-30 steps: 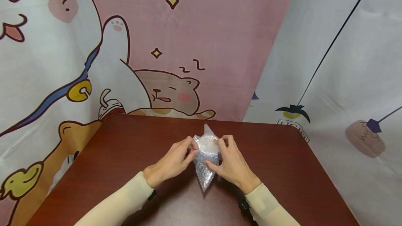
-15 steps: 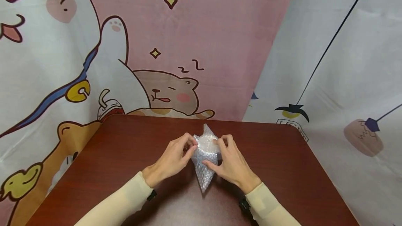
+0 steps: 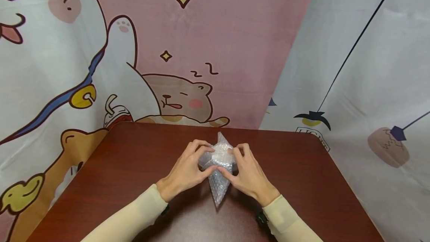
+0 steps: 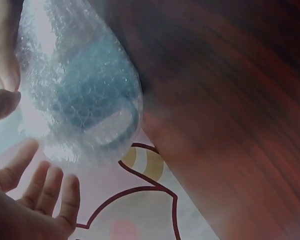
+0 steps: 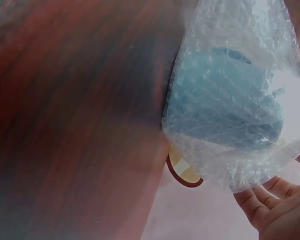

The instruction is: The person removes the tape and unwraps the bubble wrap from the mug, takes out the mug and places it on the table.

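Note:
A bubble-wrapped bundle point(image 3: 220, 186) stands near the middle of the table, its pointed wrap ends facing toward and away from me. Through the clear layers in the left wrist view, something light blue and rounded point(image 4: 92, 97) shows; its exact kind is blurred by the bubbles. In the right wrist view the blue thing point(image 5: 225, 95) looks squat and smooth. My left hand point(image 3: 185, 171) curves round the bundle's left side, thumb at the front and fingers over the top. My right hand point(image 3: 250, 177) grips the right side, and the two thumb tips meet at the front.
The dark red-brown table point(image 3: 134, 163) has rounded far corners. Close behind it hangs a cloth backdrop point(image 3: 242, 47) with cartoon animals. Dark bands point(image 3: 261, 219) circle the wrists at the cream sleeves point(image 3: 285, 217).
My left hand has spread from pinching the wrap's upper left edge to reaching round the side, its thumb sliding toward the right thumb. The right hand stays put.

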Motion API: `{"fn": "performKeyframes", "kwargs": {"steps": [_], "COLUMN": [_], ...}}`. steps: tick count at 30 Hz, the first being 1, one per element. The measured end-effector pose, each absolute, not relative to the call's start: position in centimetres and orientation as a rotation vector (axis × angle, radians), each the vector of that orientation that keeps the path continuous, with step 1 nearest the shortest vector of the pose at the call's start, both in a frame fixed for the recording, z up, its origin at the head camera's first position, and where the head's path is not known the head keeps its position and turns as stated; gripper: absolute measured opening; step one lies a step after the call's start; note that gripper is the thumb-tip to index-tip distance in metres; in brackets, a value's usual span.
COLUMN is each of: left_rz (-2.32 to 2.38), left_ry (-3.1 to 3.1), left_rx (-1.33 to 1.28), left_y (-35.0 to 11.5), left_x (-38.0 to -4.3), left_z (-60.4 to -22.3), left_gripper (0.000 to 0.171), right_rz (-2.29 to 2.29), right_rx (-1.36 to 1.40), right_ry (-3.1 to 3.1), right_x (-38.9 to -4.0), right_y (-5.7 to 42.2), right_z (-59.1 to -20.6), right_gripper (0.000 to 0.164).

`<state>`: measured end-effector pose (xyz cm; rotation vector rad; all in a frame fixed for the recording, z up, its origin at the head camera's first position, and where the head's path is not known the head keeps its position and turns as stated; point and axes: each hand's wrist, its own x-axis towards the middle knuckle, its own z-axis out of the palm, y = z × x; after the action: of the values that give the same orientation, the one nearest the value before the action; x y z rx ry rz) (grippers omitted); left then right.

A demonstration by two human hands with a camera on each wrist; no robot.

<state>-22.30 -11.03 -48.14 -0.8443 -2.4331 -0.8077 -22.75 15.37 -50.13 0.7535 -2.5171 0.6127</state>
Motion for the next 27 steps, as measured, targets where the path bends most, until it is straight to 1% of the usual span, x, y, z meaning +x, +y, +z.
{"fn": "performKeyframes", "kwargs": {"steps": [7,15,22,27], "left_rz": [-0.783,-0.771,-0.776,-0.777], "left_ry": [-2.373,-2.367,-2.355,-2.379], "left_rx": [-0.795,-0.778,-0.776,-0.763], "left_y": [-10.2,-10.0,-10.0,-10.0], "left_x": [-22.4,-22.5,-22.6,-22.6], "left_z": [-48.5,-49.0,-49.0,-49.0], "left_gripper": [0.052,0.049,0.048,0.046], "right_rz": [0.603,0.584,0.593,0.614], "right_rx": [0.755,0.731,0.78,0.787], "right_ry": [-2.502,-2.475,-2.433,-2.407], "right_x": [-22.9,-22.8,-22.8,-22.9], "right_y": [15.3,15.0,14.6,14.5], "right_z": [-49.6,-49.0,-48.8,-48.6], "right_gripper": [0.057,0.053,0.042,0.038]}}
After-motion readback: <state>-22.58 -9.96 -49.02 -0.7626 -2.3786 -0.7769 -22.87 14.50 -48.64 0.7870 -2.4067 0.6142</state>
